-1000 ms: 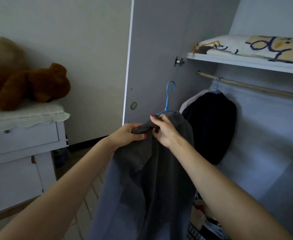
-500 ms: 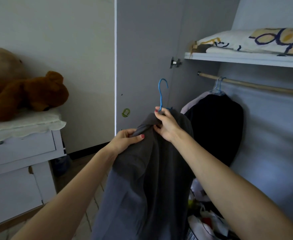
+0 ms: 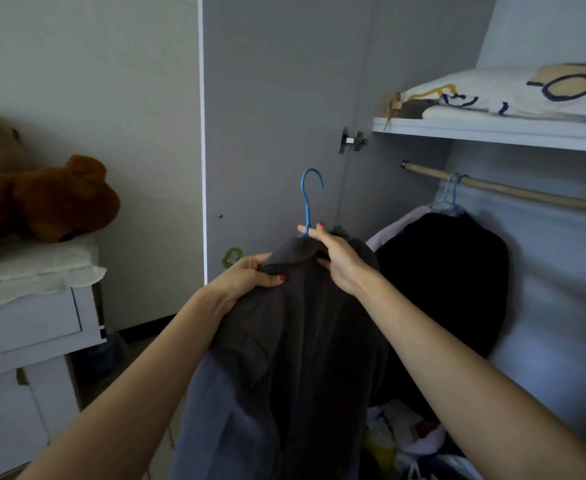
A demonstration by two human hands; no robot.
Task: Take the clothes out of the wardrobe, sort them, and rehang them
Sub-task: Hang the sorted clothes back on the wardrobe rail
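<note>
Before the open wardrobe door [image 3: 277, 98], both hands are gripping a grey garment [image 3: 295, 341] on its blue hanger [image 3: 308, 199], left hand [image 3: 246, 277] clutching a shoulder, right hand [image 3: 336, 258] closed at the collar, short of the wooden rail [image 3: 513, 192].

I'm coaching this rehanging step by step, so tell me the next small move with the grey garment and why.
Probably lift it to the right and catch the blue hanger's hook on the wooden rail. The grey garment already sits on the hanger; the right hand holds its neck, the left hand a shoulder. The hook points free in the air, and the rail has room left of the black garment.
</note>
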